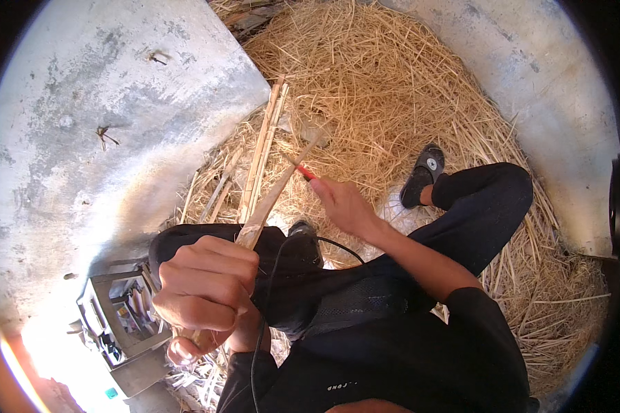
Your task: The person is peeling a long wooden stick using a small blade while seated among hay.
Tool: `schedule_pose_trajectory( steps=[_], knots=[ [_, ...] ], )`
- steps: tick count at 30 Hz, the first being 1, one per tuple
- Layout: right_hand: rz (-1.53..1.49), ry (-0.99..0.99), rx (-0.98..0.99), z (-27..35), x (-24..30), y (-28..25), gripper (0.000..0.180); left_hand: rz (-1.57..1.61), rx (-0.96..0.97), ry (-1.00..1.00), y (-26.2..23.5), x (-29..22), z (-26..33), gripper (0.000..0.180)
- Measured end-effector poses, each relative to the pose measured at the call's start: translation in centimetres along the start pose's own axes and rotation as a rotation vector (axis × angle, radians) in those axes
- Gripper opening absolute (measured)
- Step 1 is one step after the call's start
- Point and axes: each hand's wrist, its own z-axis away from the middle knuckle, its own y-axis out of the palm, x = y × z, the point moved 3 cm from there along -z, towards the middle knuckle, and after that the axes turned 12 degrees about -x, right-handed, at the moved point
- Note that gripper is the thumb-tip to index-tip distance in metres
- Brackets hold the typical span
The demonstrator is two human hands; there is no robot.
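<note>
My left hand (207, 289) is closed in a fist around the near end of a flat, pale strip of wood or bamboo (274, 196). The strip slants up and away to the right, past my left knee. A small knife with a red and black handle (305, 171) is gripped in my right hand (344, 206). Its thin blade points up and left and crosses the strip near the far end; whether it touches the strip I cannot tell. Beyond my left knee lie several long, straight pale strips (262, 148), side by side.
A deep layer of shavings and straw-like fibres (372, 76) covers the floor. Scuffed pale walls rise at left (69, 89) and right (530, 76). A small open cabinet (120, 313) holding odds and ends stands lower left. A black cable (274, 275) loops across my lap.
</note>
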Motion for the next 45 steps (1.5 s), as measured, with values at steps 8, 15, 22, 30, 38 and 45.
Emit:
schedule_pose_trajectory(
  steps=[8, 15, 22, 30, 38, 45],
  knots=[
    [-0.103, -0.148, -0.021, 0.5, 4.1, -2.2, 0.038, -0.242, -0.283, 0.033, 0.0, 0.2, 0.0, 0.048],
    [0.044, 0.036, -0.044, -0.3, 1.1, -0.1, 0.030, -0.263, -0.424, 0.106, -0.2, -0.1, 0.8, 0.049],
    [0.239, -0.017, -0.064, 0.0, -0.7, 1.1, 0.030, -0.300, -0.508, 0.094, 0.2, -0.7, 0.6, 0.047],
    [-0.094, -0.246, -0.031, 0.3, 4.8, -0.7, 0.045, -0.302, -0.510, 0.046, -0.1, -0.3, 0.8, 0.047],
    [0.005, 0.043, -0.015, -1.6, 1.7, 1.0, 0.043, -0.321, -0.552, 0.074, -0.6, -1.1, 0.9, 0.046],
    [0.160, 0.183, 0.075, 0.0, -2.3, 2.7, 0.040, -0.324, -0.759, 0.114, -0.2, -0.3, 1.3, 0.045]
  ],
)
